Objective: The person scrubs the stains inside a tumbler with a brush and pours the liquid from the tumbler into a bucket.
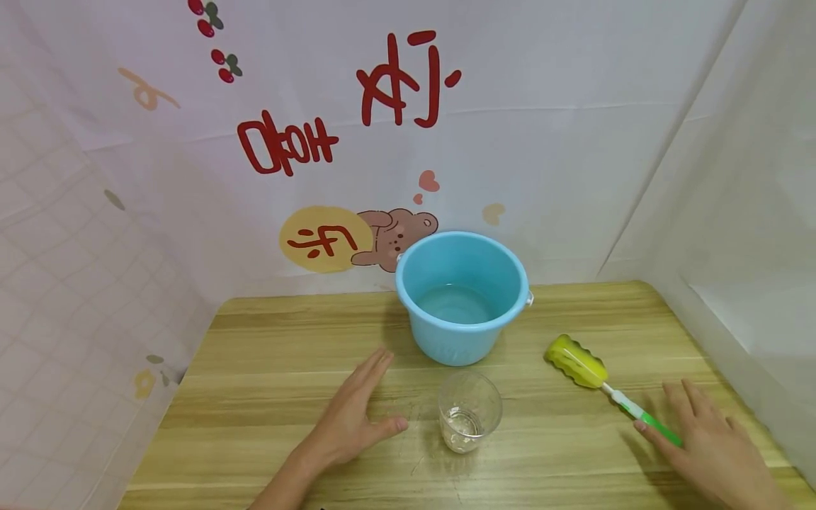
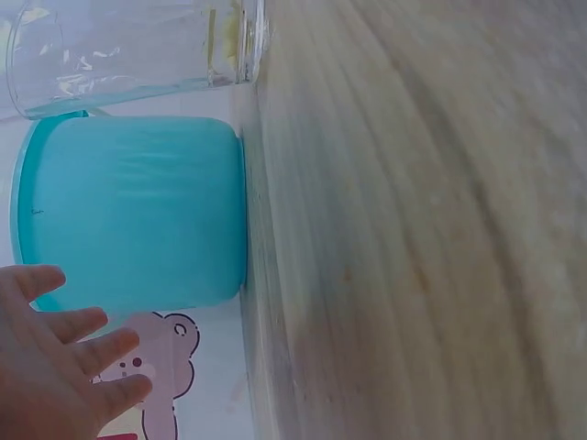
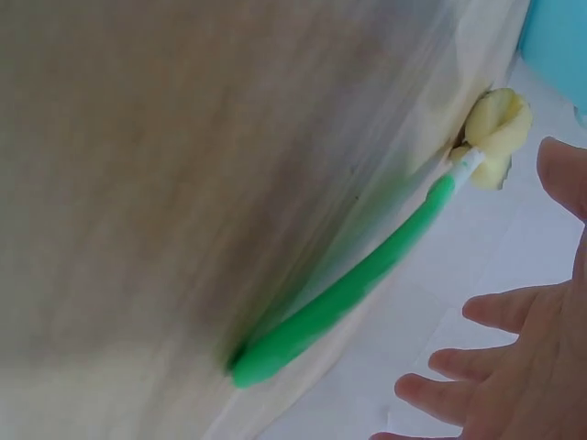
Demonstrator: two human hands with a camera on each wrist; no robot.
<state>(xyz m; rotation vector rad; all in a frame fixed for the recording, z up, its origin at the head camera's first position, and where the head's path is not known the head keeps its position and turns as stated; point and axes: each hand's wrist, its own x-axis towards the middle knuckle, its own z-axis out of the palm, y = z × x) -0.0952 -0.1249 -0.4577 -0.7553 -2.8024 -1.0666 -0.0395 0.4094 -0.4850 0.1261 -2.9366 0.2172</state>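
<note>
A clear drinking glass (image 1: 470,407) stands upright on the table in front of the bucket. To its left is my left hand (image 1: 349,418), fingers spread and thumb toward the glass, with a gap between them. A sponge bottle brush (image 1: 576,361) lies at the right, its yellow sponge head pointing away and its green handle (image 3: 339,307) toward me. My right hand (image 1: 710,439) hovers at the handle end with its fingers extended; whether it touches the handle is unclear in the head view. In the right wrist view the hand is apart from the handle.
A light blue bucket (image 1: 459,347) with water in it stands behind the glass, near the back wall. The wood-grain table (image 1: 274,368) is bordered by white printed cloth (image 1: 542,156) at the back and both sides.
</note>
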